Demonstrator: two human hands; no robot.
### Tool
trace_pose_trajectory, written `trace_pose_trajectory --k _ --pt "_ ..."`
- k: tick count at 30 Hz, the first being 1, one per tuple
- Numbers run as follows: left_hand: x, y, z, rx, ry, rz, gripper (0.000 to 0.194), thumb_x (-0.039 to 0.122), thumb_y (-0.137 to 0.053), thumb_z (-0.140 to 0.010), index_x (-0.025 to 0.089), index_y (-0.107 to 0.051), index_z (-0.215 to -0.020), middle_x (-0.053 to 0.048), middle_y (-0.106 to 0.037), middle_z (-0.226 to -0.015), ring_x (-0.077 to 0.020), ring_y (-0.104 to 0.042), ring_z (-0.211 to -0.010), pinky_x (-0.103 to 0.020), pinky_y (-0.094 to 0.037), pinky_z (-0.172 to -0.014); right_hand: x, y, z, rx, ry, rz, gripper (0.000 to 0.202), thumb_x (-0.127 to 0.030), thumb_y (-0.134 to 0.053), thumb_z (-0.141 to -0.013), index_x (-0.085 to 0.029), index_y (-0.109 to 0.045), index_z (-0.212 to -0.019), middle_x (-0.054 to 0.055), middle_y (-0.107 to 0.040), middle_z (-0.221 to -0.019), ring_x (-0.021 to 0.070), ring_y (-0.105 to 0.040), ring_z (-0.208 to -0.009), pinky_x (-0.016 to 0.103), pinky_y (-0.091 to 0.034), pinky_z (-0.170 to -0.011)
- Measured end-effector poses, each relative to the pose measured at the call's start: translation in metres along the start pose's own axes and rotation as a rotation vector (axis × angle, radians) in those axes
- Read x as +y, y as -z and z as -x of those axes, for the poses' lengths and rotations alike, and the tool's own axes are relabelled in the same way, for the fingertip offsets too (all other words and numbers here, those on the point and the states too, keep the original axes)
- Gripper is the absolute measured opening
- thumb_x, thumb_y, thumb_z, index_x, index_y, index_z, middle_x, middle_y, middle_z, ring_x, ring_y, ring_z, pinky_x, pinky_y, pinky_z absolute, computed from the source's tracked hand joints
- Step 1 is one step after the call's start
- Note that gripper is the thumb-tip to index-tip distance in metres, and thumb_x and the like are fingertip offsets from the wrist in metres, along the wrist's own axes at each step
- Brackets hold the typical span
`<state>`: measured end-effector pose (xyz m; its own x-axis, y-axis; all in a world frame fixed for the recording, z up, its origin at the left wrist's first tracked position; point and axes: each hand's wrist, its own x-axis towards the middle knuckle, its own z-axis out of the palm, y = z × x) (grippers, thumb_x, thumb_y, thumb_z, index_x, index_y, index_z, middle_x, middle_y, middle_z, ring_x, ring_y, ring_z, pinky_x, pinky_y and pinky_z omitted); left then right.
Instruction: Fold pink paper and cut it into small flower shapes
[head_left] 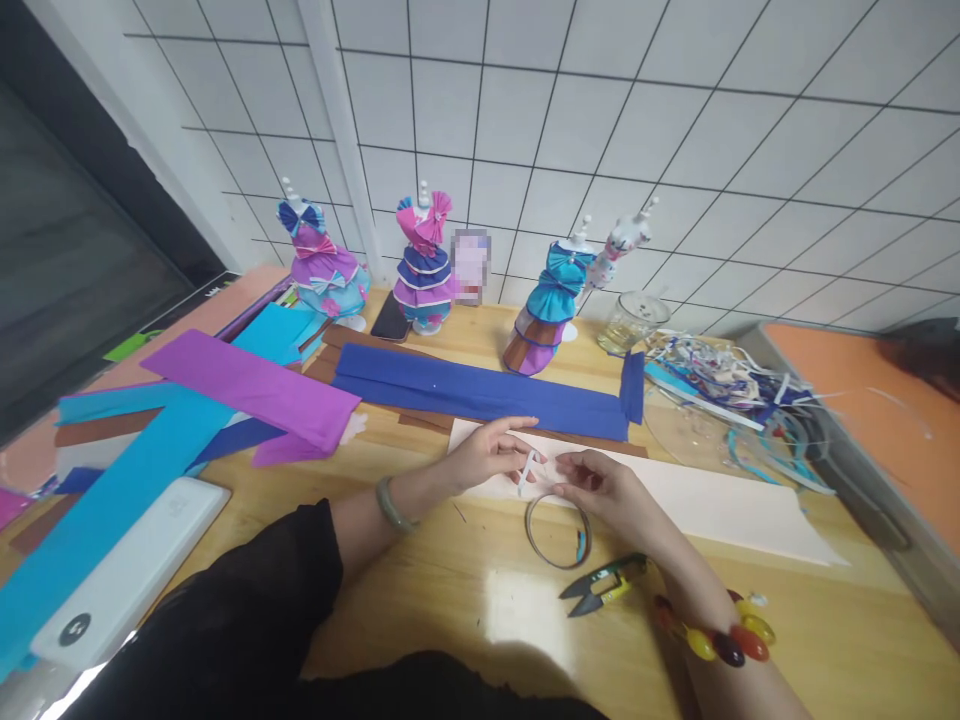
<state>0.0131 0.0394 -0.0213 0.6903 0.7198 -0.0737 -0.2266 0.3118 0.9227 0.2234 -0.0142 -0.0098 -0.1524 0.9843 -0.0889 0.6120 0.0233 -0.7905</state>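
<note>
Between my hands, above a long cream paper strip [720, 495], is a narrow white strip [527, 474], folded or curled into a small angle. My left hand [487, 458] pinches it between thumb and fingers, with one finger stretched out above. My right hand [604, 490] is close by on the right, its fingertips pressed together; whatever they hold is too small to make out. Just below the right fingers lies a thin ring [529, 535] with a small blue piece on its inner side. Black and yellow thread snips [596, 590] lie near my right wrist, blades apart.
Miniature dress forms in paper dresses [330, 265] stand along the tiled wall, beside a glass jar [634, 320]. Blue paper [480, 385], purple paper [255, 385] and a white power bank [131, 570] spread leftward. Paper scraps [735, 375] heap at right by an orange-topped box [855, 400].
</note>
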Motion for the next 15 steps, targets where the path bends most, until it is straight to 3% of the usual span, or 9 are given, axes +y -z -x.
trace_pose_trajectory --k 6,10,15 --pt "0.001 -0.001 0.000 0.018 0.002 -0.023 0.067 0.027 -0.068 -0.069 0.014 -0.039 -0.128 -0.014 -0.065 -0.097 -0.0164 -0.063 -0.071 -0.027 -0.046 -0.061 -0.009 -0.007 0.002 0.010 0.056 0.164 0.021 -0.036 -0.057 -0.080 -0.016 -0.064 -0.082 0.006 -0.065 -0.075 0.0169 -0.055 -0.064 0.027 -0.043 -0.059" --pt "0.003 -0.002 0.000 0.008 0.005 -0.027 0.066 0.028 -0.067 -0.069 0.014 -0.038 -0.127 -0.015 -0.065 -0.098 -0.0164 -0.064 -0.071 -0.026 -0.046 -0.062 -0.008 -0.007 0.003 -0.049 0.054 0.187 0.023 -0.035 -0.052 -0.082 -0.017 -0.064 -0.073 0.004 -0.064 -0.069 0.0158 -0.053 -0.060 0.027 -0.041 -0.058" --pt "0.004 -0.002 0.001 0.017 0.002 -0.050 0.066 0.027 -0.067 -0.069 0.013 -0.038 -0.127 -0.015 -0.065 -0.097 -0.0175 -0.064 -0.072 -0.027 -0.046 -0.062 0.002 -0.006 0.006 -0.088 -0.034 0.054 0.022 -0.035 -0.057 -0.077 -0.015 -0.063 -0.085 0.002 -0.060 -0.067 0.0133 -0.050 -0.057 0.024 -0.039 -0.053"
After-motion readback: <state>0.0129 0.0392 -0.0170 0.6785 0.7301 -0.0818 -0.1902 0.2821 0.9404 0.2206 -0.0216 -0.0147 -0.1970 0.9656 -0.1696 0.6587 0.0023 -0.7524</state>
